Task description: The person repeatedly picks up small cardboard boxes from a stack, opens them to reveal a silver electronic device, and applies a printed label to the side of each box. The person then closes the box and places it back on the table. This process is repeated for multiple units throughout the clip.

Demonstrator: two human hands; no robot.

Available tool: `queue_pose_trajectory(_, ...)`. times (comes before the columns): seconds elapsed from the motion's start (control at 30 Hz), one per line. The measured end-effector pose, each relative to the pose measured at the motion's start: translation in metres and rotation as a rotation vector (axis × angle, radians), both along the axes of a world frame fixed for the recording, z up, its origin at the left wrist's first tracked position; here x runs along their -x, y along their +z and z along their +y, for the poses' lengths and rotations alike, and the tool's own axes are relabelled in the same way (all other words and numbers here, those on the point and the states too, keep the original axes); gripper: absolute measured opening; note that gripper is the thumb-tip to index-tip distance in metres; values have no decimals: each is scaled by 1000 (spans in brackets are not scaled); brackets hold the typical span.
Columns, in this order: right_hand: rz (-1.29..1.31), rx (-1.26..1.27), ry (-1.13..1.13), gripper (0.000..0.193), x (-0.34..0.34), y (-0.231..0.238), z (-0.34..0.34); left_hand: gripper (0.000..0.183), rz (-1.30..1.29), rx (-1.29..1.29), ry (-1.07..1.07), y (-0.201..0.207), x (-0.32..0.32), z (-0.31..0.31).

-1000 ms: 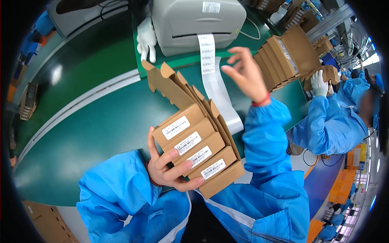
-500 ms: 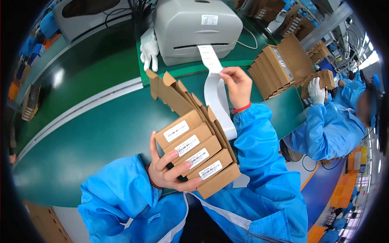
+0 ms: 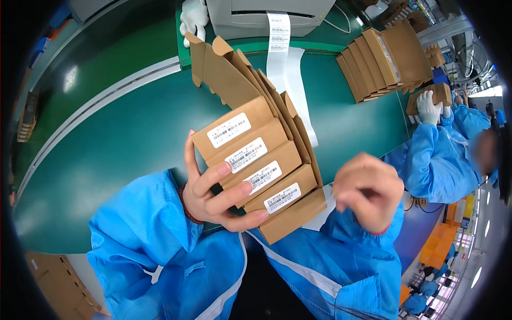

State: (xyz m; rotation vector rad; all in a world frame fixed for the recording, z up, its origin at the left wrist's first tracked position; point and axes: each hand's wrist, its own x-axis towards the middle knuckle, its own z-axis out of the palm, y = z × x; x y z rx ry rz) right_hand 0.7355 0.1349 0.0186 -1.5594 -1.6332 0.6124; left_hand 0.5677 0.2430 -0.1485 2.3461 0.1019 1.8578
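A row of brown cardboard boxes (image 3: 293,154) with raised flaps is held against my body by my left hand (image 3: 216,194), its fingers spread across the box ends. White barcode labels (image 3: 229,129) are stuck on several ends; the nearest end shows plain cardboard. My right hand (image 3: 368,192) hovers just right of the boxes, fingers curled into a pinch and slightly smeared. Whatever sits between those fingertips, if anything, cannot be made out. Beyond the boxes, a label strip (image 3: 279,34) hangs from the grey label printer (image 3: 250,18), with white backing paper (image 3: 298,96) trailing onto the table.
A white glove (image 3: 193,18) lies left of the printer. More cardboard boxes (image 3: 368,66) stand on the green table (image 3: 117,154) at the far right. A person in a blue coat (image 3: 442,154) with white gloves (image 3: 428,106) handles boxes there.
My right hand has left the label strip and come back toward the boxes. More printed strip shows at the printer. My view has tipped downward; my left hand keeps its hold.
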Motion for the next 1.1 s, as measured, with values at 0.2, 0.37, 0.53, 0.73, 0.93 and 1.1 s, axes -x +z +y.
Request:
queue_pose_trajectory(0.2, -113, 79, -36, 12, 25, 1, -12, 47, -17, -15, -21, -5, -8, 0)
queue_pose_trajectory(0.37, -161, 79, -49, 13, 28, -3, -10, 47, -34, -9, -9, -6, -8, -1)
queue_pose_trajectory(0.53, -203, 80, -67, 14, 30, -5, -12, 47, -39, -15, -10, -7, -7, -3)
queue_pose_trajectory(0.73, -447, -10, -26, 21, 34, -6, -12, 46, -64, -17, -17, -9, -9, -3)
queue_pose_trajectory(0.93, -464, -122, -103, 24, 20, -19, -3, 46, -66, -32, -19, -11, -7, -1)
queue_pose_trajectory(1.1, -125, -266, -185, 14, 1, -60, -12, 40, -120, -24, -30, -11, -13, 0)
